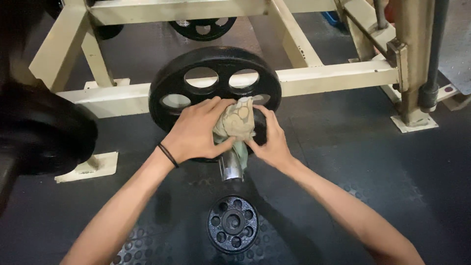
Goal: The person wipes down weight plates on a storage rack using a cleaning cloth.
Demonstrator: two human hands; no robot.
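Reaching forward with both forearms, the person closes the left hand [196,130] and the right hand [270,140] around a crumpled beige cloth [236,120], fingers curled tight on it from either side. The cloth is pressed against the hub of a large black weight plate [216,64], which stands upright on a chrome bar sleeve [231,167] jutting toward the camera just below the cloth. A black band circles the left wrist. The floor [368,147] beneath the plate is dark rubber matting. Behind the plate runs a cream-painted steel frame [338,76]. Below the plate a small black plate [233,223] lies flat on the floor. Left of the plate another black plate [44,132] looms, blurred.
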